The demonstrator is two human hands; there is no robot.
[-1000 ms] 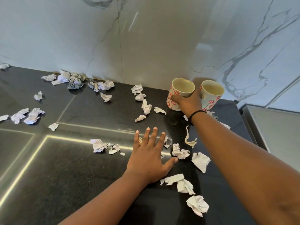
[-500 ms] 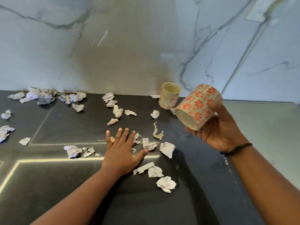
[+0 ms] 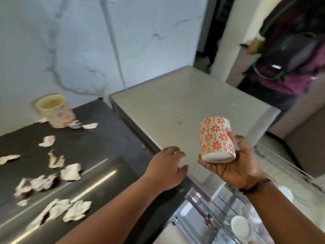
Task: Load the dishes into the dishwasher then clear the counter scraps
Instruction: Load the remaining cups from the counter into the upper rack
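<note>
From the head camera, my right hand [image 3: 233, 166] is gripping a red-flowered cup [image 3: 216, 141], base turned toward me, above the grey appliance top [image 3: 175, 106]; my left hand [image 3: 167, 166] is hovering with fingers loosely relaxed, holding nothing, at the dark counter [image 3: 98, 138] edge; a second flowered cup [image 3: 54, 111] is standing by the marble wall [image 3: 70, 41]; crumpled paper scraps [image 3: 70, 171] are lying across the counter; the open dishwasher rack [image 3: 219, 208] is showing blurred below my wrist.
</note>
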